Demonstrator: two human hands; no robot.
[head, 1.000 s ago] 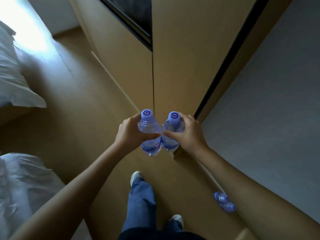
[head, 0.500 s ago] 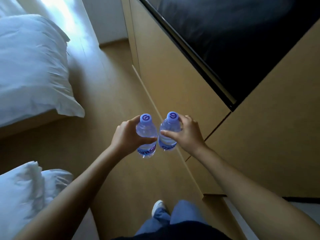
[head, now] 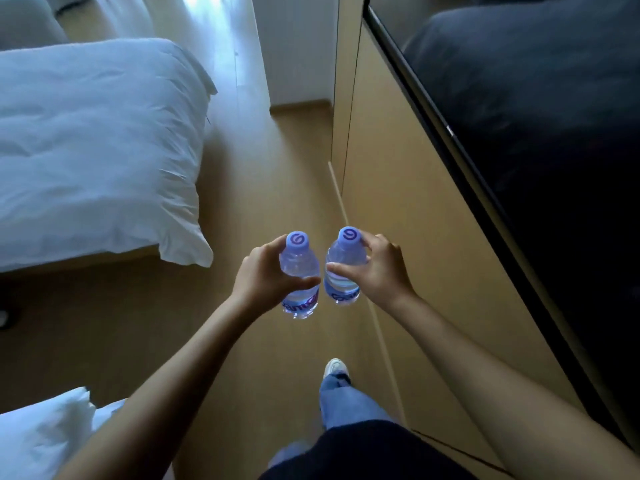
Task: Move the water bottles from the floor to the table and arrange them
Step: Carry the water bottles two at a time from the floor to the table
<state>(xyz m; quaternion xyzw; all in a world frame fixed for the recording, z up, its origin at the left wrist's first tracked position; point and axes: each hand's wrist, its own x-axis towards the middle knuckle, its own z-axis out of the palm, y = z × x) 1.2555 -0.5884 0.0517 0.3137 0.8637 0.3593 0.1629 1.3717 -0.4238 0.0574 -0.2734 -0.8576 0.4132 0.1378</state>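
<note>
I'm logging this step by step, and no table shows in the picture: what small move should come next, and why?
Probably keep carrying both bottles forward, upright. The left hand grips the left bottle and the right hand grips the right bottle, both held above the wooden floor between the bed and the cabinet, with no surface in view to set them on.

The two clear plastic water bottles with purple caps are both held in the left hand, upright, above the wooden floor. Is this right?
Not quite. The head view shows one clear plastic water bottle in the left hand and the other bottle in the right hand. Both are upright above the wooden floor.
</note>
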